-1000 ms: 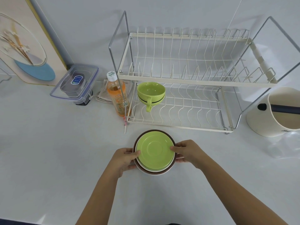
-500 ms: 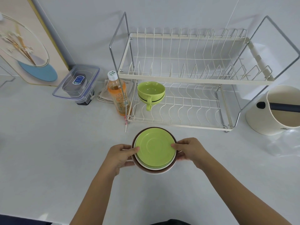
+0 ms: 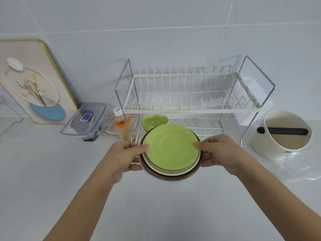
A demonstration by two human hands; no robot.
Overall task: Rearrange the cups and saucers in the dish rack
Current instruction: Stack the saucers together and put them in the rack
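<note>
A stack of saucers (image 3: 171, 148), green on top with a white and a brown one beneath, is lifted off the counter and tilted toward me. My left hand (image 3: 124, 156) grips its left rim and my right hand (image 3: 218, 151) grips its right rim, thumbs on the green top. Behind the stack stands a two-tier white wire dish rack (image 3: 191, 110). Stacked green cups (image 3: 155, 121) sit at the left of its lower tier, partly hidden by the saucers. The upper tier holds nothing.
An orange drink bottle (image 3: 121, 126) stands just left of the rack, beside a clear lidded container (image 3: 85, 121) and a folded cloth. A framed picture (image 3: 33, 84) leans on the wall at left. A cream bucket (image 3: 281, 136) with a black bar sits at right.
Both hands have lifted the saucer stack off the counter and carried it up toward the rack's lower tier. The view has tilted upward.
</note>
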